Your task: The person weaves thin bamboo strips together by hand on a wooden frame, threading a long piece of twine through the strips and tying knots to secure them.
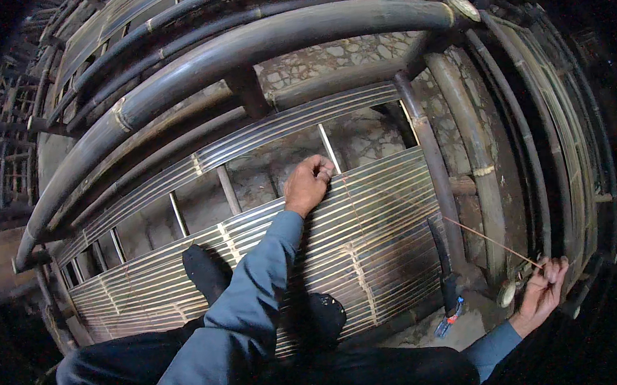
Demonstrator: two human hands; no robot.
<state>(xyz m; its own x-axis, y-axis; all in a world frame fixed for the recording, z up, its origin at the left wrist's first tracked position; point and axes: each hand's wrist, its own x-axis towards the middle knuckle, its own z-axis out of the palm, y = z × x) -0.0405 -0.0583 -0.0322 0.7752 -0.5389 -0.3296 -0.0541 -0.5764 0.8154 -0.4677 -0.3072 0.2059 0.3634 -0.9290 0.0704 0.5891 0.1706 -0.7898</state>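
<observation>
My left hand (309, 184) is closed at the upper edge of the bamboo slat panel (388, 208), beside a thin pale crossbar (329, 148). Its fingertips press together there, and what they grip is too small to make out. Out at the lower right, my right hand (542, 287) pinches the end of a thin reddish-brown cord (487, 239). That cord stretches taut up and left across the slats toward the left hand. Along the panel's right end lies a long dark tool with a narrow blade (439, 244) and a dark handle (450, 291).
My feet in dark socks (207, 271) rest on the slats. A thick bamboo rail (276, 34) arches along the far side, and a bamboo post (431, 162) borders the right end. Near the tool is a small blue-and-red object (449, 318). More bamboo frames stand around over a stony floor (335, 56).
</observation>
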